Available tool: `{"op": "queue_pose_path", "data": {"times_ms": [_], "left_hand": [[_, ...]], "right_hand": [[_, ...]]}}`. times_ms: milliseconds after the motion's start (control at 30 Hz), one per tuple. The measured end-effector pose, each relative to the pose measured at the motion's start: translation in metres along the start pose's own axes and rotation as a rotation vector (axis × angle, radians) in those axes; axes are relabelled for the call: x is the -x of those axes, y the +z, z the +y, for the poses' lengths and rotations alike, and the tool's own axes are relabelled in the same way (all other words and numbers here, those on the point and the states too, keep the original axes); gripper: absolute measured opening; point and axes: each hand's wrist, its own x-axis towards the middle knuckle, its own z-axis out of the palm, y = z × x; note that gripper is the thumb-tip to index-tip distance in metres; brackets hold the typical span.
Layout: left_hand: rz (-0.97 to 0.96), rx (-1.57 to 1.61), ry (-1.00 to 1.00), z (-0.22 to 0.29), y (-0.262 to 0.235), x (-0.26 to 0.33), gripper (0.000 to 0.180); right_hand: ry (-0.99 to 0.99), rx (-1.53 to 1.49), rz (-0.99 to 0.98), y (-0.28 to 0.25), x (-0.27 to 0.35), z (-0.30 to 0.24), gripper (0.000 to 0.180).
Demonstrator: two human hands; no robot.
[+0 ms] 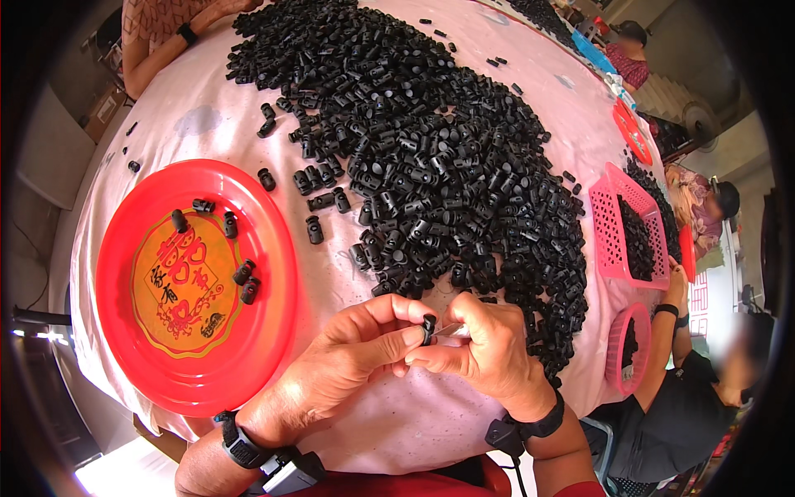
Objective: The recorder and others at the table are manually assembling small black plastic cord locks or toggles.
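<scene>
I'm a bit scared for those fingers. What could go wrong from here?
The thin shiny tool in the right hand points at the small black piece pinched in the left hand. If it slipped, it might poke that hand.

The small black piece could also drop and get mixed up with the look-alikes in the big black pile just beyond.

Workshop, informal, for handwork on small parts. Evidence: desk (389,435), draped in pink cloth; bulk heap of black plastic parts (455,153), beyond the left hand (360,348) and right hand (497,352); red tray (269,331), decorated, left of the left hand; pink basket (609,219), perforated, holding like parts, right of the right hand; co-workers (675,418) along the desk, farther right.
</scene>
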Motion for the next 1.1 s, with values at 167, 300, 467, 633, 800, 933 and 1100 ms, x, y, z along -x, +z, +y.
{"op": "queue_pose_path", "data": {"times_ms": [167,300,467,633,800,933,1100], "left_hand": [[-0.017,-0.008,0.023,-0.0014,-0.0017,-0.0011,0.02],[-0.025,-0.006,0.028,-0.0022,-0.0027,-0.001,0.02],[-0.016,0.007,0.033,-0.0031,-0.0016,-0.0009,0.02],[-0.001,-0.012,0.038,-0.0036,-0.0027,-0.0008,0.02],[0.015,-0.02,0.054,-0.0037,0.0,-0.0002,0.019],[0.022,-0.037,0.056,-0.004,0.0003,-0.0005,0.019],[0.033,-0.026,0.057,-0.0043,0.0016,0.0002,0.019]], "right_hand": [[0.011,0.014,-0.007,-0.0014,-0.0008,-0.0018,0.06],[0.026,0.014,-0.016,-0.0015,-0.001,-0.0032,0.059],[-0.06,0.004,0.043,0.0015,-0.0027,0.0009,0.053],[-0.033,-0.016,0.008,-0.0006,-0.0043,-0.0031,0.05],[-0.01,-0.045,-0.011,-0.0008,-0.0038,-0.0032,0.049],[-0.017,-0.07,0.0,0.001,-0.0024,-0.0008,0.048],[-0.013,-0.094,-0.011,0.0028,-0.0024,0.0015,0.046]]}}
